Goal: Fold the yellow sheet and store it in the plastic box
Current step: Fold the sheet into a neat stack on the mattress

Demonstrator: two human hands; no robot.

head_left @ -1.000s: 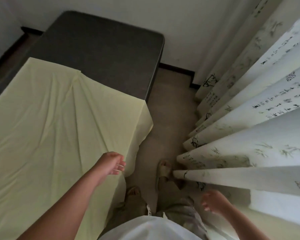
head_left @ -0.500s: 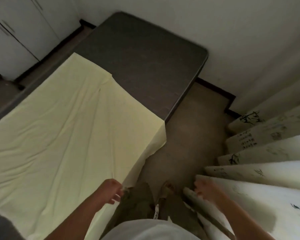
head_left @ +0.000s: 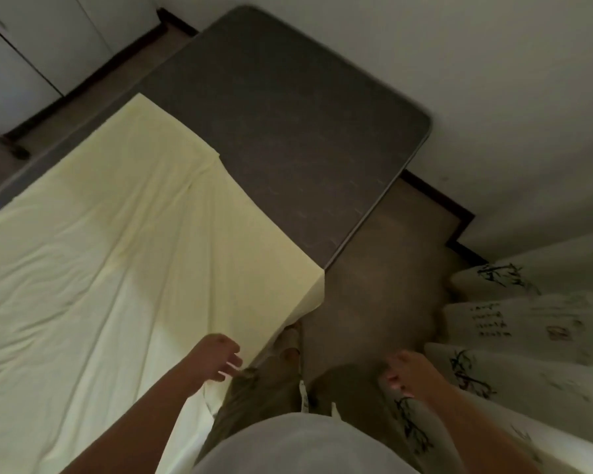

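Note:
The pale yellow sheet [head_left: 110, 268] lies spread and wrinkled over the left part of a dark grey mattress [head_left: 288, 124], with one corner hanging over the near right edge. My left hand [head_left: 216, 357] hovers just above that near edge with loosely bent fingers and holds nothing. My right hand [head_left: 408, 374] hangs over the floor beside the curtain, fingers loosely curled, also holding nothing. No plastic box is in view.
A white curtain [head_left: 528, 336] with black ink prints hangs at the right. A narrow strip of brown floor [head_left: 374, 285] runs between bed and curtain, where my legs stand. White cabinet doors [head_left: 31, 46] are at the upper left, a white wall behind the bed.
The view has swung left, showing more of the bed and cabinets. My left hand has moved toward the sheet's near edge; my right hand has come away from the curtain folds.

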